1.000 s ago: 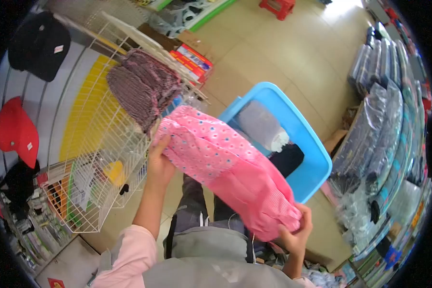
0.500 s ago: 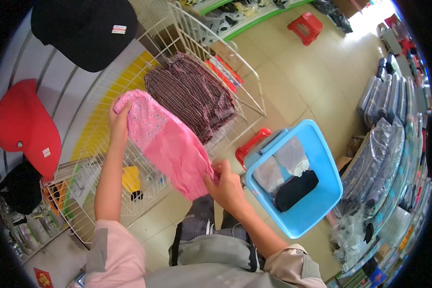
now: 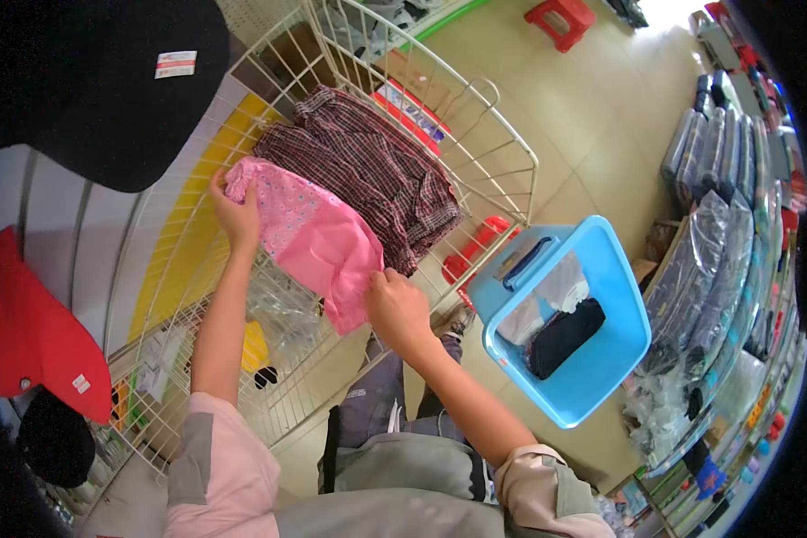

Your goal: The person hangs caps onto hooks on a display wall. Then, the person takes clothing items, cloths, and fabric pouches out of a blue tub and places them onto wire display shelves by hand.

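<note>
Stretched between both hands is a pink sleeve cover [image 3: 318, 238], dotted with a small pattern on its upper half and plain on its lower half. My left hand [image 3: 238, 208] grips its gathered far end. Lower down, my right hand [image 3: 398, 309] pinches the plain end, its fingers curled in. The cloth lies over a white wire basket [image 3: 511, 143], against dark plaid cloth pieces [image 3: 368, 170] heaped inside. To the right, a light blue plastic bin [image 3: 635, 300] contains a dark folded cloth [image 3: 567, 339] and pale grey cloth pieces [image 3: 560, 285].
A black cap [image 3: 108, 99] and a red cap [image 3: 40, 332] hang on the left wall. Red stools [image 3: 560, 22] stand on the tiled floor, one beneath the bin. Plastic-wrapped goods [image 3: 699, 287] line the right-hand shelf. A yellow item [image 3: 255, 345] sits lower in the wire rack.
The pink cloth has moved closer to the plaid pieces and lies flatter over the basket. Both hands still hold its ends. The view has shifted, so the caps look larger and lower.
</note>
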The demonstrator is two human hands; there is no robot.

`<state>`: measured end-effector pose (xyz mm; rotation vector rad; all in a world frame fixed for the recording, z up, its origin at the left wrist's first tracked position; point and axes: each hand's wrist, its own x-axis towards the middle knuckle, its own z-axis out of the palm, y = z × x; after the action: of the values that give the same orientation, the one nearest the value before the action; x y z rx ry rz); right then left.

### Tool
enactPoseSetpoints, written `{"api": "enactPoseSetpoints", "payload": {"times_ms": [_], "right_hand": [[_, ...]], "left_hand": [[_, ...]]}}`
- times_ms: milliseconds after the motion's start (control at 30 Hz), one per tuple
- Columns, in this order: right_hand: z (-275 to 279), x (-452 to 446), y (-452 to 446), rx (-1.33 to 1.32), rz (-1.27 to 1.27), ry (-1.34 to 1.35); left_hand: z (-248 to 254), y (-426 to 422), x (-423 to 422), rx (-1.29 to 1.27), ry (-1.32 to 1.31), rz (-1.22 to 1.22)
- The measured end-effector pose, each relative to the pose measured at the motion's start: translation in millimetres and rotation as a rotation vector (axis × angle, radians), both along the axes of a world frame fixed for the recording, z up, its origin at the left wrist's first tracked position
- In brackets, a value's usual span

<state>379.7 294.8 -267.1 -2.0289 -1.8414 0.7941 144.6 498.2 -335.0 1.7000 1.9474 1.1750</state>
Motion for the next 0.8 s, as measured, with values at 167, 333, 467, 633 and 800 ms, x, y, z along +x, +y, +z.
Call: {"api": "enactPoseSetpoints", "payload": {"times_ms": [167, 333, 467, 633, 800], "right_hand": [[2.7, -0.4, -3.6, 0.009, 0.039, 0.064], [13.3, 2.1, 3.5, -0.135, 0.081, 0.108], [20.1, 9.9, 11.4, -0.289, 0.056, 0.285], [14.1, 4.7, 7.1, -0.214, 0.050, 0.220], [3.5, -1.0, 0.0, -0.098, 0.090, 0.117]], "left_hand": [[-7.8, -0.5, -0.2, 0.044, 0.054, 0.115], [5.5, -8.8, -0.8, 0.020, 0.072, 0.141], [7.9, -13.2, 0.0, 0.078, 0.050, 0.159], [6.2, -13.5, -4.1, -0.047, 0.139, 0.123], [-1.2, -21.3, -6.5, 0.144, 0.342, 0.038]]}}
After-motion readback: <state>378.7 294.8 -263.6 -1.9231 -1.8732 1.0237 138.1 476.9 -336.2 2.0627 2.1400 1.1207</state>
